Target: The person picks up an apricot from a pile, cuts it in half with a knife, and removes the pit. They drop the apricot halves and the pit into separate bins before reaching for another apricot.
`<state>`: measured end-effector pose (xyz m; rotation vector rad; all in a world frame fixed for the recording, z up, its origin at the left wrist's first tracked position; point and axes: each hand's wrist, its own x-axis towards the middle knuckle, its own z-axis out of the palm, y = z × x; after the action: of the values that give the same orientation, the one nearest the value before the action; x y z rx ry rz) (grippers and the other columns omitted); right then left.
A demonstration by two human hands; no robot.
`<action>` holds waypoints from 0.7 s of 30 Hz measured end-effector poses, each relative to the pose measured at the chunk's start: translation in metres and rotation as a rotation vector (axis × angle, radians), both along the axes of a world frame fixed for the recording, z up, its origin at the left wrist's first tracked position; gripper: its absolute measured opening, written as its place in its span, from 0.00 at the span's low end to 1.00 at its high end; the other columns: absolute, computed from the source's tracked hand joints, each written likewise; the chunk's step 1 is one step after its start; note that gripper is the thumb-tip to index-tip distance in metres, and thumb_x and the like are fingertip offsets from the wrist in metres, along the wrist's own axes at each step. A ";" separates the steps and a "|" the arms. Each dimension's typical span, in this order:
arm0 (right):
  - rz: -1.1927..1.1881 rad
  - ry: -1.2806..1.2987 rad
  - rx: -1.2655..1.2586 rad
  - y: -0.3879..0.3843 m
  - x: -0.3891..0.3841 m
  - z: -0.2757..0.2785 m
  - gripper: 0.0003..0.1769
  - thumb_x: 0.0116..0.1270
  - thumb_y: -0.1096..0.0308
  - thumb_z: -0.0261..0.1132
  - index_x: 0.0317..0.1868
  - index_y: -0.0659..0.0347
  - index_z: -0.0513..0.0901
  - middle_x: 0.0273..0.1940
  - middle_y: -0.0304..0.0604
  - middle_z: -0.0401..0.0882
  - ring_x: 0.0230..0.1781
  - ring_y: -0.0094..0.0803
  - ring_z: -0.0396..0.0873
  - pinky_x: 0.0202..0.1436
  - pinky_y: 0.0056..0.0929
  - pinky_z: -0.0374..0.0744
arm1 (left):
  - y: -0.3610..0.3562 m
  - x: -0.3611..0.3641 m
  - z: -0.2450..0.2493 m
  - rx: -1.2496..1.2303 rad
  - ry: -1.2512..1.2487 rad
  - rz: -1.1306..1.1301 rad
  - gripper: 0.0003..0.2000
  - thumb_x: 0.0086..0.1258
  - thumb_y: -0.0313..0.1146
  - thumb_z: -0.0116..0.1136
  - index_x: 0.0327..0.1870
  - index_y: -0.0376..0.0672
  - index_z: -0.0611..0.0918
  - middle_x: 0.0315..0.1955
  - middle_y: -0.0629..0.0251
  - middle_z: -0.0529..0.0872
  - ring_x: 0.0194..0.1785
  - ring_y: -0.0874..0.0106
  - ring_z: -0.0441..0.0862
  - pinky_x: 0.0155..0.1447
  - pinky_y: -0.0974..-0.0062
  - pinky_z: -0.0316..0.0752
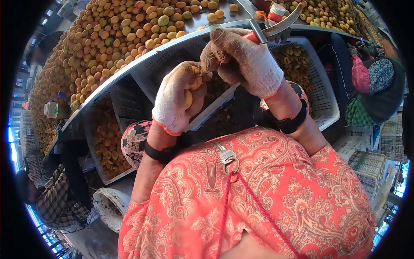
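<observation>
My left hand (179, 95), in a white knitted glove browned at the fingers, is closed around yellow apricot pieces (188, 99). Its fingertips meet those of my right hand (246, 62), gloved the same way. Through my right fist runs the red handle (250, 36) of a knife. Past its metal collar a curved, worn blade (284, 21) points up and away from my left hand. Whatever lies between the touching fingertips is mostly hidden. Both hands hang over the crates, just inside the table's rim.
Whole apricots (125, 39) are heaped on the metal table (198, 23). Below its rim stand a left crate (95, 162) of apricot halves and a right crate (325, 97) of darker pieces. A red jar (276, 13), a white bucket (111, 203) and people at both sides are nearby.
</observation>
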<state>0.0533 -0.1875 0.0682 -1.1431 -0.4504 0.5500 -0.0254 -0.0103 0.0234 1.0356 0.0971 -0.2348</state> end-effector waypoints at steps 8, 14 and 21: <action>0.001 0.223 0.294 0.015 0.012 -0.043 0.20 0.78 0.54 0.57 0.28 0.56 0.74 0.33 0.46 0.83 0.20 0.27 0.75 0.21 0.22 0.70 | -0.002 0.015 -0.023 -0.544 0.048 -0.133 0.18 0.77 0.53 0.54 0.46 0.46 0.77 0.21 0.73 0.69 0.19 0.82 0.60 0.23 0.82 0.52; 0.054 0.313 0.386 0.030 0.019 -0.062 0.22 0.78 0.49 0.58 0.29 0.56 0.74 0.35 0.44 0.82 0.24 0.24 0.77 0.22 0.20 0.72 | -0.002 0.046 -0.029 -0.221 0.474 0.471 0.16 0.75 0.54 0.55 0.35 0.52 0.77 0.23 0.70 0.80 0.15 0.76 0.64 0.21 0.76 0.57; -0.251 -0.069 -0.213 0.041 0.031 -0.094 0.10 0.71 0.63 0.69 0.36 0.61 0.82 0.29 0.38 0.84 0.27 0.18 0.78 0.30 0.22 0.75 | 0.026 0.053 -0.045 0.118 0.214 0.675 0.11 0.78 0.46 0.53 0.45 0.49 0.78 0.30 0.62 0.85 0.14 0.77 0.65 0.18 0.77 0.58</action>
<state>0.0844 -0.1465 -0.0256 -1.4034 -0.3055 0.3458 0.0278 0.0156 -0.0219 1.0364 0.6476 0.2797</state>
